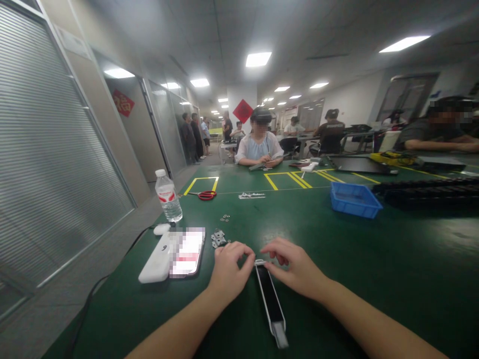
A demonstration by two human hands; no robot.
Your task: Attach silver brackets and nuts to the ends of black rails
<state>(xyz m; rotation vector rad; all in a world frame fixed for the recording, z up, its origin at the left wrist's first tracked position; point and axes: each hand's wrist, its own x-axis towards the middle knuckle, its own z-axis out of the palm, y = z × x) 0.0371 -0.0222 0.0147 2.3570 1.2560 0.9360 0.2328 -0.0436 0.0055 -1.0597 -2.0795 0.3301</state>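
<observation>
A long, narrow white piece with a black face (270,294) lies on the green table, its far end between my hands and a silvery-grey tab (279,335) at its near end. My left hand (232,264) is closed in a pinch just left of that far end; anything between thumb and forefinger is too small to make out. On the other side, my right hand (294,262) has its thumb close to the far end and its forefinger held apart, other fingers curled. Small metal brackets (219,238) lie just beyond my left hand.
To the left are a lit phone (189,252), a white power bank (155,259) and a water bottle (168,197). Beyond lie small metal bits (225,218), red-handled scissors (207,195), white strips (252,196) and a blue bin (354,199). A person (260,142) sits opposite.
</observation>
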